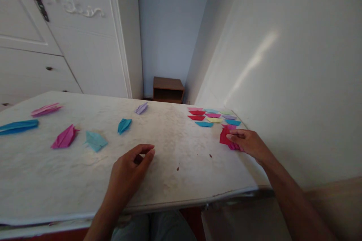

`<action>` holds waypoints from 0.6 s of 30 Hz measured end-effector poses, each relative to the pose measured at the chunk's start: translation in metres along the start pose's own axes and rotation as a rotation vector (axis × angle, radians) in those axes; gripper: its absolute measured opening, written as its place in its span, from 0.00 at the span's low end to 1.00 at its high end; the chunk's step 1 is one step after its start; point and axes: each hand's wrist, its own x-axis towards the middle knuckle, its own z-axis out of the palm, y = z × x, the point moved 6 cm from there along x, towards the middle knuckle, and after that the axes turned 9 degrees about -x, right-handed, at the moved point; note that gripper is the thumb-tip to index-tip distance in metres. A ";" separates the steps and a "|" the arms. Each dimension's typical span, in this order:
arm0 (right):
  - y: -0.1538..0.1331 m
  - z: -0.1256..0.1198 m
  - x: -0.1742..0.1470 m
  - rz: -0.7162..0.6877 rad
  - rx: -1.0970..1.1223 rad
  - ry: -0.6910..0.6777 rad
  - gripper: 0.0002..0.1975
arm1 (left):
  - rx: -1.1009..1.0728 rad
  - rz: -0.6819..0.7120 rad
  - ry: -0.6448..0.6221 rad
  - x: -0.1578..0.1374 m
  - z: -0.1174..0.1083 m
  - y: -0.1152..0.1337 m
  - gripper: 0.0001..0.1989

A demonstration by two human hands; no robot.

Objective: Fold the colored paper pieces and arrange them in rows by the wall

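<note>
My right hand (246, 141) is at the table's right side, thumb and fingers pinched on a red folded paper (224, 135). Magenta paper (235, 146) shows under and beside those fingers; whether it is held too, I cannot tell. Just beyond lie several small boat-shaped folded papers in staggered rows, among them a red one (197, 118), a blue one (204, 124) and a yellow one (214, 119). Over the table's near middle, my left hand (131, 167) has curled fingers, thumb and forefinger tips close together, with nothing visible between them.
Across the left of the white table (169, 180) lie folded papers: magenta (65, 136), light blue (96, 141), teal (124, 125), lilac (141, 108), pink (46, 109) and a long blue one (18, 126). A wall (296, 83) borders the right; a white cabinet (85, 45) stands behind.
</note>
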 end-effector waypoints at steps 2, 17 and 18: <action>0.000 0.009 0.003 -0.046 -0.124 -0.046 0.20 | 0.061 0.012 -0.014 0.000 0.011 0.008 0.20; -0.025 -0.003 -0.024 -0.404 -0.618 0.282 0.18 | 0.083 0.132 -0.081 -0.007 0.017 0.011 0.19; -0.021 -0.004 -0.028 -0.459 -0.648 0.295 0.18 | 0.078 0.128 -0.081 -0.007 0.018 0.011 0.19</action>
